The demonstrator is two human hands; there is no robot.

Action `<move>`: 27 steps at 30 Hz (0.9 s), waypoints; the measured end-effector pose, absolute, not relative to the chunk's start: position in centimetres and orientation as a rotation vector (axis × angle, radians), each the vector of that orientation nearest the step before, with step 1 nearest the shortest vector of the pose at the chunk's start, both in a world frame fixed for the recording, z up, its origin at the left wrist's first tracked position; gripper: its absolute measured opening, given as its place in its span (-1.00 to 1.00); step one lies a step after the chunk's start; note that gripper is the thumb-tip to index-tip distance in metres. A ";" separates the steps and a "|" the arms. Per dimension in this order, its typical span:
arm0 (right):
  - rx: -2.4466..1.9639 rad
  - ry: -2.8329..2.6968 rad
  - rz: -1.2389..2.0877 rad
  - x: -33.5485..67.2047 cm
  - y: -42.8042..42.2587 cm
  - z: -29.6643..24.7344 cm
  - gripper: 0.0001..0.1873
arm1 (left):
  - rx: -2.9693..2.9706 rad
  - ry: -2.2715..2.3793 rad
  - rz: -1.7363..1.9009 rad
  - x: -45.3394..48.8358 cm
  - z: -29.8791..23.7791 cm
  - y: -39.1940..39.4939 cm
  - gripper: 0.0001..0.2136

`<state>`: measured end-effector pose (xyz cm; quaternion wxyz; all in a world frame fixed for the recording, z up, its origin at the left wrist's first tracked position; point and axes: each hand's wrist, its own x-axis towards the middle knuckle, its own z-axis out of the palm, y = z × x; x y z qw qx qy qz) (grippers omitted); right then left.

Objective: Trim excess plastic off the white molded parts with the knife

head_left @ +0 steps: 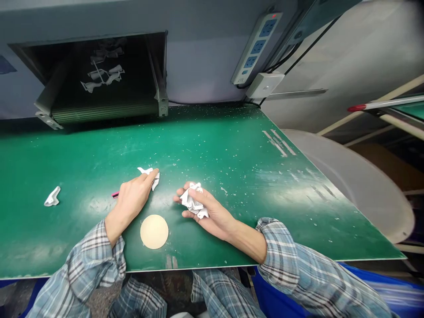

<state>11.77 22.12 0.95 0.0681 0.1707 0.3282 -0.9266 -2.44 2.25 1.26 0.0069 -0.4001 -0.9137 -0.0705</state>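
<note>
My left hand (135, 194) reaches to a white plastic part (155, 180) on the green table (212, 150), its fingers closed on that piece. Palm up, my right hand (208, 210) holds a small pile of white plastic parts (193, 198) under its thumb, just above the tabletop. Another white plastic part (52, 197) lies by itself at the left. Near my left wrist rests a round cream-coloured disc (154, 232). The end of a pink and black object (115, 194) pokes out beside my left hand, mostly hidden by it.
At the back left, a conveyor belt (106, 112) comes out of a machine opening with several white parts on it. A power strip (256, 48) hangs on the machine's front. Beyond the table's right edge stands a large pale round tub (357, 185).
</note>
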 end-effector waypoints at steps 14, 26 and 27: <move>0.320 1.694 -2.460 11.2 22.5 1.0 -0.57 | -1.595 -2.527 -1.145 0.6 3.0 1.6 -0.88; 0.284 1.967 -2.429 12.1 21.8 0.8 -0.64 | -1.515 -2.628 -1.243 2.0 3.8 1.4 -0.70; 0.285 1.993 -2.416 12.2 21.8 0.8 -0.65 | -1.539 -2.654 -1.276 2.0 3.7 1.4 -0.69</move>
